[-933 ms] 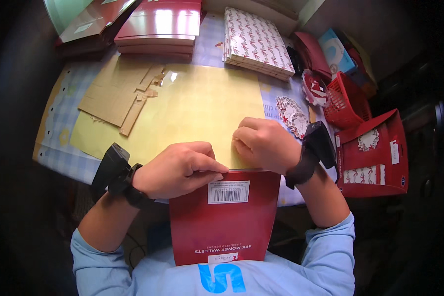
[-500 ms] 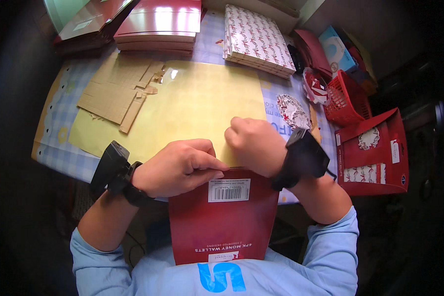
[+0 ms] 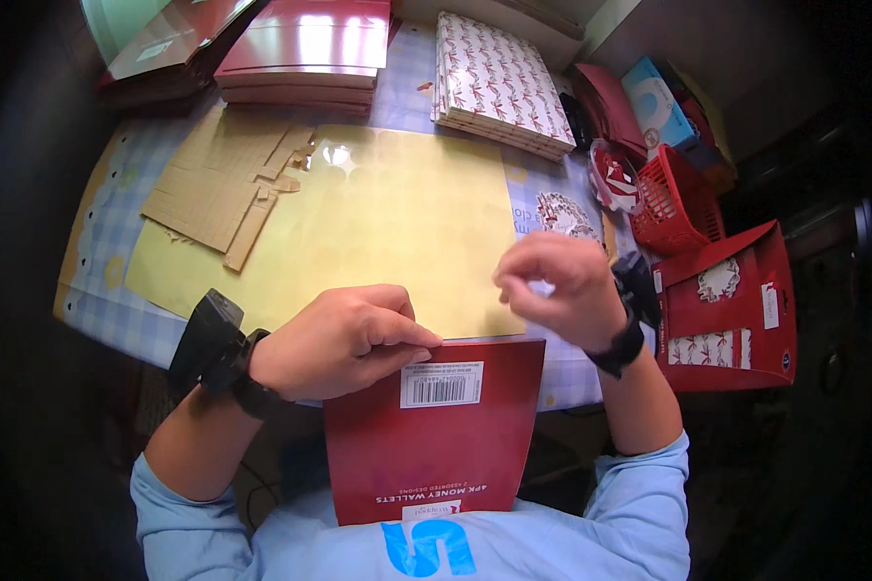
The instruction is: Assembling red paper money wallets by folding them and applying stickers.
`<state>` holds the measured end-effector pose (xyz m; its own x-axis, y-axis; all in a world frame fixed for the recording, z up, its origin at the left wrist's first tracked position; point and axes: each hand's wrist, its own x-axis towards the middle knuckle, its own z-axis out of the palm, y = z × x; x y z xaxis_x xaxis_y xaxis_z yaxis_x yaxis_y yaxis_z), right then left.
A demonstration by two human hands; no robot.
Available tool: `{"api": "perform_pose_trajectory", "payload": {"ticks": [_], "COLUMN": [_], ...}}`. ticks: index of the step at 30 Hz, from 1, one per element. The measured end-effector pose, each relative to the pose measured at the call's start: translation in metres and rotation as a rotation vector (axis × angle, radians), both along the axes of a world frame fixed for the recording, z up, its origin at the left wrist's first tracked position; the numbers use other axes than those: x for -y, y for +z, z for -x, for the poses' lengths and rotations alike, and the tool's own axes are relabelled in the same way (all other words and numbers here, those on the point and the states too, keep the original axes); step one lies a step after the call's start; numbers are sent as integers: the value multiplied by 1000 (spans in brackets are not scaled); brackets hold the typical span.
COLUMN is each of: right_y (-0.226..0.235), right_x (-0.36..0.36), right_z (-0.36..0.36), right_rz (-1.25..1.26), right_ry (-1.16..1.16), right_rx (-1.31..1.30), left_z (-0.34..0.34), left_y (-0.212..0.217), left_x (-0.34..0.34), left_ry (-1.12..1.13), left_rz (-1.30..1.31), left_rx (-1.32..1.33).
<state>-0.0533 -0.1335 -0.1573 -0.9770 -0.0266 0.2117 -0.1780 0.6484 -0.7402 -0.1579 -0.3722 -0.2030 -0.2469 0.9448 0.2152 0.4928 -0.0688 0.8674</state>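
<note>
A flat red cardboard wallet pack [image 3: 431, 445] with a white barcode label [image 3: 441, 384] leans between the table edge and my body. My left hand [image 3: 344, 339] pinches its top edge, thumb and forefinger pressed together just above the label. Off to the right of that edge, my right hand [image 3: 562, 290] is raised over the yellow sheet's right side, apart from the pack. Its thumb and forefinger curl together in a ring; anything between the tips is too small to make out. Under both hands lies the yellow sheet [image 3: 397, 223].
Torn brown cardboard [image 3: 213, 184] lies on the sheet's left. Behind stand red card stacks [image 3: 300, 48] and a patterned stack [image 3: 499, 82]. Wreath-shaped cut-outs [image 3: 564, 215], a round tub [image 3: 615, 179], a red basket [image 3: 673, 203] and another red pack [image 3: 727, 310] are at the right.
My right hand has left the pack's top edge and moved to the right. My left hand keeps its pinch there. The view has shifted slightly.
</note>
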Motion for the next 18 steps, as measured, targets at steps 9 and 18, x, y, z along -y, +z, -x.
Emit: {"api": "perform_pose_trajectory", "payload": {"ticks": [9,18], "right_y": [11,8], "right_x": [32,37], "right_z": [-29,-29], "right_rz": [-508,-709], "right_ry": [357,434], "right_rx": [-309,-388], "left_z": [-1,-1], "left_y": [0,5], "left_x": [-1,0], "left_ry": [16,18], "left_rz": [-28,-17], "left_rx": [81,90]}}
